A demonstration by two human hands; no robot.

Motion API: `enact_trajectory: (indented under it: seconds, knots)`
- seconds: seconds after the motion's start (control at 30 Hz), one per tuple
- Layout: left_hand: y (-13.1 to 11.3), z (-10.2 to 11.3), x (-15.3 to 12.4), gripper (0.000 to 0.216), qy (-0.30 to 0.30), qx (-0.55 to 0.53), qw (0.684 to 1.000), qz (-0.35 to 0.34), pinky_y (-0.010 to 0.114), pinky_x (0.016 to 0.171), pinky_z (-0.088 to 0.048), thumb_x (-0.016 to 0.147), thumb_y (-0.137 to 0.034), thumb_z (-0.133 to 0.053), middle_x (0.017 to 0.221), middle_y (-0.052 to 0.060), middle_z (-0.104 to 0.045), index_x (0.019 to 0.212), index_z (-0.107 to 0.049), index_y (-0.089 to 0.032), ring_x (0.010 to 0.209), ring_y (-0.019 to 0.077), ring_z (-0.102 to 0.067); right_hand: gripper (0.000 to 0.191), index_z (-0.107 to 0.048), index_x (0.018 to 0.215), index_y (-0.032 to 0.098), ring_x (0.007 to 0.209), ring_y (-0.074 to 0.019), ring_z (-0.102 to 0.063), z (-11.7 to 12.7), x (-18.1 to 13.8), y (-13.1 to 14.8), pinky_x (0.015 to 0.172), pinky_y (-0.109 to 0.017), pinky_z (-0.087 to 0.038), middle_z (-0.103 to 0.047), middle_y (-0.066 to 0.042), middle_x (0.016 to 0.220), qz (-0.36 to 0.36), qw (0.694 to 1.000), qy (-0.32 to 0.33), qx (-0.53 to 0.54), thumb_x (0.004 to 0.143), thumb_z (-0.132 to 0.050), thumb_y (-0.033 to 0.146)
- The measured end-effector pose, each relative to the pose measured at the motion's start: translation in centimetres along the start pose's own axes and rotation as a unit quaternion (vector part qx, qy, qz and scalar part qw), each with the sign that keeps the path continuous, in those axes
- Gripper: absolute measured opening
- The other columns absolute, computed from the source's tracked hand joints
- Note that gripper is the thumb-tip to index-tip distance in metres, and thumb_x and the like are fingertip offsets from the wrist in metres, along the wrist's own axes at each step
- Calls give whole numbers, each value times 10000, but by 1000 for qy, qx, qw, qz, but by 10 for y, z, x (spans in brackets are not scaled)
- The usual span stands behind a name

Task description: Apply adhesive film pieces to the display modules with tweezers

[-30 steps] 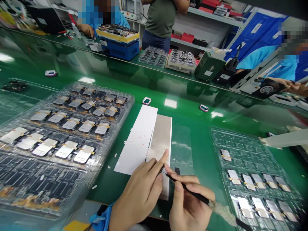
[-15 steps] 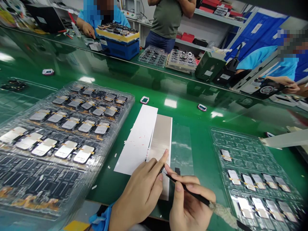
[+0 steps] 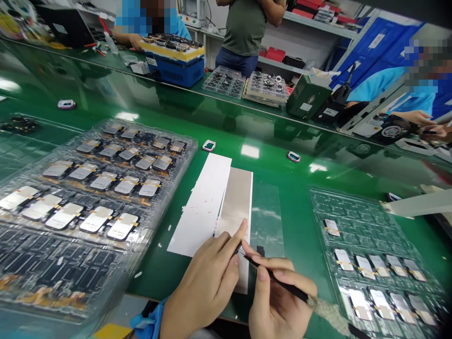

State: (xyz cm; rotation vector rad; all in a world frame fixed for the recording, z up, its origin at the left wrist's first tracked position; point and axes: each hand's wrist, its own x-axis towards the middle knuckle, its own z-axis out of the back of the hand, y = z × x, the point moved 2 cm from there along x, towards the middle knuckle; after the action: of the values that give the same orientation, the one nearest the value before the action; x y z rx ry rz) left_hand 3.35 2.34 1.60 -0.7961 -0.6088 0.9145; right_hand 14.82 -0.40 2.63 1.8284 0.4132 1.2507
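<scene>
My left hand is closed over a grey-beige sheet, its thumb and fingers pinched on a small dark-edged piece that is mostly hidden. Held in my right hand is a slim black pair of tweezers, wrapped in pale tape toward the rear. Their tip meets the piece at my left fingertips. Under the beige sheet's left side lies a white sheet with tiny pink and white scraps. A clear film lies on the right.
At left, a clear tray holds rows of small silver-backed screens. Another clear tray with fewer screens stands at right. Pink-rimmed parts lie on the green surface beyond. Co-workers are across the bench.
The pink-rimmed parts beyond the sheets have shifted slightly left. Across the bench, the hands of the co-workers have moved a little. My own hands have hardly moved.
</scene>
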Motion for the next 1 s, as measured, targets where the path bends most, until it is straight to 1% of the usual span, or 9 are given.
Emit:
enact_trajectory:
  seconds: [0.17, 0.4, 0.63, 0.73, 1.0]
  knots:
    - [1, 0, 1, 605, 3, -1, 1000, 2, 420, 830, -504, 1014, -200, -273, 1032, 54, -589, 1562, -90, -378, 927, 248, -568, 283, -474, 992, 190, 862, -149, -720, 0, 0, -1, 793, -299, -641, -676, -15, 863, -3, 1000, 3, 1, 860, -506, -59]
    - [2, -2, 1, 620, 9, -8, 1000, 4, 449, 856, -490, 1015, -194, -271, 1092, 60, -572, 1559, -50, -395, 969, 254, -548, 277, -477, 990, 188, 859, -138, -717, 0, 1, 0, 794, -281, -640, -675, -13, 865, 3, 1000, 5, -4, 864, -503, -57]
    - [3, -2, 0, 610, 12, -8, 1000, 11, 443, 863, -484, 1015, -191, -271, 1097, 69, -573, 1565, -72, -366, 971, 252, -548, 257, -475, 989, 196, 868, -150, -721, 0, 0, 0, 792, -303, -645, -674, -14, 862, -8, 1000, 3, -7, 878, -528, -30]
    - [3, -1, -1, 608, 11, -4, 1000, 10, 433, 859, -486, 1015, -194, -272, 1084, 68, -577, 1566, -75, -360, 970, 252, -552, 252, -478, 987, 199, 853, -153, -721, 0, 0, 0, 767, -307, -648, -674, -13, 851, -5, 1000, 2, -12, 880, -533, -21]
    - [2, -1, 0, 600, 11, 2, 1000, 7, 405, 856, -490, 1018, -197, -270, 1096, 69, -588, 1569, -85, -346, 973, 244, -563, 259, -479, 990, 194, 857, -136, -714, 0, 0, 1, 783, -277, -636, -671, -15, 879, -4, 1000, -4, -11, 874, -526, -33]
